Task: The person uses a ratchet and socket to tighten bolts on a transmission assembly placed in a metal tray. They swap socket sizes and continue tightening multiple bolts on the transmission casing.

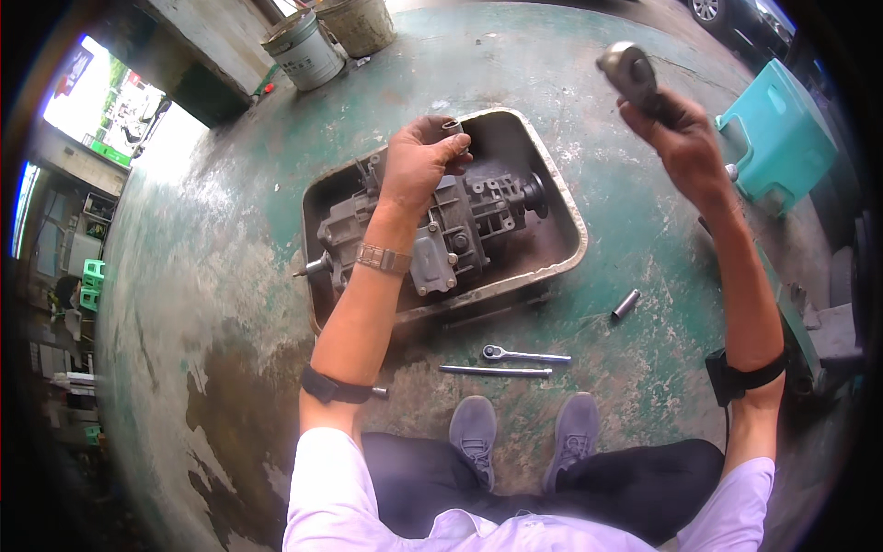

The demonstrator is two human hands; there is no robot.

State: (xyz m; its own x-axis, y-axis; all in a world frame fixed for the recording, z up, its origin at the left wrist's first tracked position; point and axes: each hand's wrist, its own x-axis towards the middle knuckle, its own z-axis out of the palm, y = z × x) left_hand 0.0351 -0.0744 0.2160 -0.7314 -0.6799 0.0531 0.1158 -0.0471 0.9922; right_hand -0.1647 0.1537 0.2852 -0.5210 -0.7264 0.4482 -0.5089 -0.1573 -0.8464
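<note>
1. Pinching a short, hollow metal socket [453,127] between the thumb and fingers of the left hand [425,156].
2. Closing the right hand [685,138] around a dark metal tool [631,72], displaying its smooth, rounded head just above the fingers.
3. Showing, below the left hand, a gearbox [441,235] of dull grey cast metal, ribbed and bolted, presenting a flat cover plate, a shaft at the left end and a dark round flange at the right.
4. Enclosing this gearbox, under the left hand, in a round-cornered rectangular tray [581,230] with a worn, pale rim.
5. Displaying, nearer the body than either hand, a loose cylindrical socket [626,304], a shiny round-headed ratchet [529,355] and, alongside, a slim straight bar [497,372].
6. Resting grey shoes [474,432], nearer still, on a green-painted floor [662,377], scuffed to bare patches and darkly stained left of the left forearm.
7. Showing, right of the right hand, a boxy turquoise stool [782,138]; beyond the left hand, two grimy buckets [305,57]; far left of it, a bright doorway [110,101].
</note>
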